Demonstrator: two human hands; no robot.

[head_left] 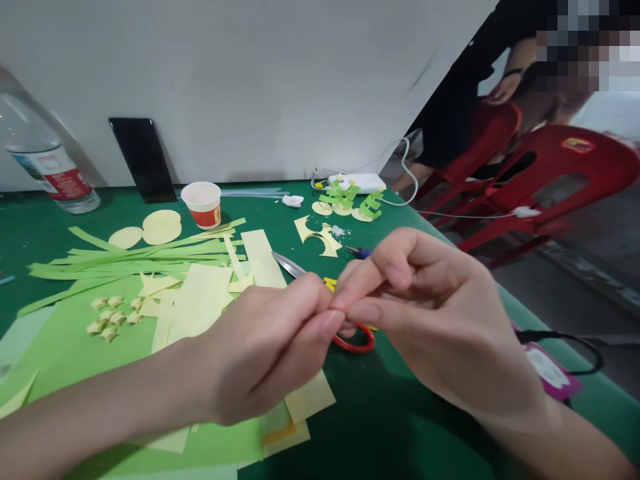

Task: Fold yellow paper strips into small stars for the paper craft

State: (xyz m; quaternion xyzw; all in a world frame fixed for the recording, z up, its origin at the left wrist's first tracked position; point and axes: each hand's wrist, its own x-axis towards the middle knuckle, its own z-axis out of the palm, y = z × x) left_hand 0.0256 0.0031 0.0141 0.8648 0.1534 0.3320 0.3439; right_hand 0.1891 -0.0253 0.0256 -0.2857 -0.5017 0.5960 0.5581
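My left hand (280, 350) and my right hand (440, 313) meet fingertip to fingertip above the table. Both are closed in a pinch; whatever sits between the fingers is hidden. Scissors (289, 265) with red and yellow handles lie beneath them, partly covered. Left of my hands are a yellow paper strip (263, 257), a larger yellow sheet (203, 300) and several small folded paper stars (111, 317) on a green sheet (65, 360). Green paper strips (145, 257) are piled behind the stars.
Along the wall stand a water bottle (55, 160), a phone (143, 160) and a paper cup (201, 203). Small green paper figures (343, 195) on yellow discs are near a white power strip (367, 182). Paper scraps (320, 237) lie before them. A person (450, 113) and red chairs (565, 173) are at right.
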